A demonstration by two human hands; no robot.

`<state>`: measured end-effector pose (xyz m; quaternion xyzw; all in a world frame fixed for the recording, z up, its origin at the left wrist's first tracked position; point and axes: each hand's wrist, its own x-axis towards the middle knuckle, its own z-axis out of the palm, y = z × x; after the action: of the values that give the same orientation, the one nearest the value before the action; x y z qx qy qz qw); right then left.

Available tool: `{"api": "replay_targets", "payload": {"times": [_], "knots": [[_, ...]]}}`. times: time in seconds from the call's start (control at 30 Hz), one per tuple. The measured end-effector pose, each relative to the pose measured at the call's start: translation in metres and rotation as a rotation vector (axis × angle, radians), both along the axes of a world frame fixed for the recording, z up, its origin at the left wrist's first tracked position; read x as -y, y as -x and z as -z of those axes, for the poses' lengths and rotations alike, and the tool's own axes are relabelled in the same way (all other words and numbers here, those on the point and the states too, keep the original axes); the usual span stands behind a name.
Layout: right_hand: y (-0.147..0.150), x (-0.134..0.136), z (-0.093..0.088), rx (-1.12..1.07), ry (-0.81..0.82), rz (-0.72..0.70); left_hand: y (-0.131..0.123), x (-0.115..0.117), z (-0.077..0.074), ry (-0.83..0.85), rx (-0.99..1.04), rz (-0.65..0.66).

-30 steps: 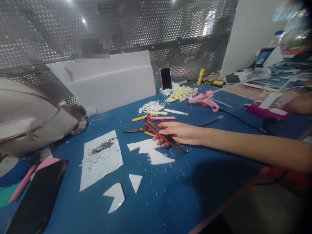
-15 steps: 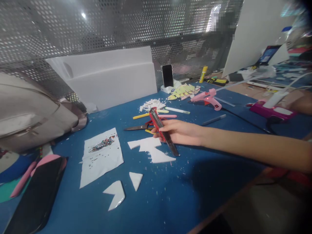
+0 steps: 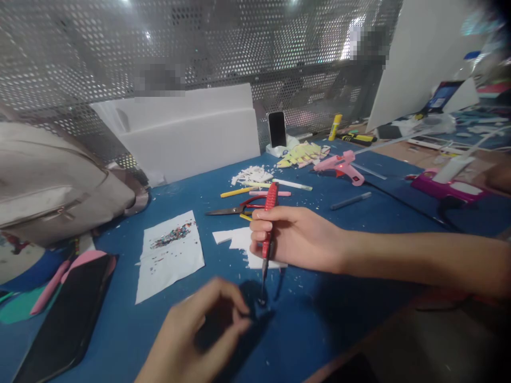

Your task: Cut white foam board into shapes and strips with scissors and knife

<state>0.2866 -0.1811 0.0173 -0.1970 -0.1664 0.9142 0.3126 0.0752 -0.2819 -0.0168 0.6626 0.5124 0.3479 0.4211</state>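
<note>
My right hand [image 3: 297, 236] is wrapped around a red-handled box cutter [image 3: 270, 199], its blade pointing down towards the blue table. My left hand [image 3: 199, 330] is low in the view, slightly blurred. Its fingers curl, with thumb and forefinger close but apart and nothing visible between them, just left of the blade tip. Behind the right hand lies a cut white foam sheet [image 3: 239, 238], partly covered. Scissors [image 3: 223, 211] with red handles rest beyond it. Left of them, a white paper [image 3: 171, 276] carries small shiny bits.
Markers [image 3: 235, 192] and a heap of white scraps [image 3: 252, 174] lie farther back. A pink glue gun [image 3: 339, 166] and its cord are to the right. A black phone [image 3: 66, 319] and a beige bag [image 3: 59, 186] stand left. A phone [image 3: 277, 129] leans upright at the back.
My left hand has come in from below, covering where two small white foam pieces lay. My right hand has moved down and nearer and turned the box cutter more upright.
</note>
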Motion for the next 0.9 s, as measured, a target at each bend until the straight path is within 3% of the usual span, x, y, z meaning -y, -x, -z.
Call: {"api": "replay_targets", "payload": {"times": [0.1,0.17,0.3,0.43,0.53,0.6,0.8,0.9], "knots": [[0.004,0.01,-0.009,-0.075,-0.099,0.007,-0.016,-0.025,-0.008,0.334,0.326,0.175],[0.003,0.01,-0.014,-0.105,-0.158,0.009,-0.026,-0.034,-0.013,0.486,0.469,0.204],[-0.005,0.006,-0.016,-0.088,-0.175,0.05,-0.04,-0.035,-0.021,0.513,0.515,0.096],[-0.018,0.0,-0.016,0.004,-0.253,0.144,-0.044,-0.034,-0.019,0.505,0.482,0.041],[-0.032,-0.008,-0.015,0.121,-0.391,0.221,-0.036,-0.05,-0.016,0.361,0.325,0.061],[-0.043,-0.014,-0.014,0.242,-0.534,0.218,-0.028,-0.073,-0.017,0.143,0.088,0.128],[-0.065,-0.031,-0.001,1.024,-1.192,-0.151,-0.015,-0.175,-0.039,-0.26,-0.2,0.035],[-0.068,-0.034,0.01,1.267,-1.525,-0.226,-0.019,-0.203,-0.051,-0.397,-0.369,0.018]]}}
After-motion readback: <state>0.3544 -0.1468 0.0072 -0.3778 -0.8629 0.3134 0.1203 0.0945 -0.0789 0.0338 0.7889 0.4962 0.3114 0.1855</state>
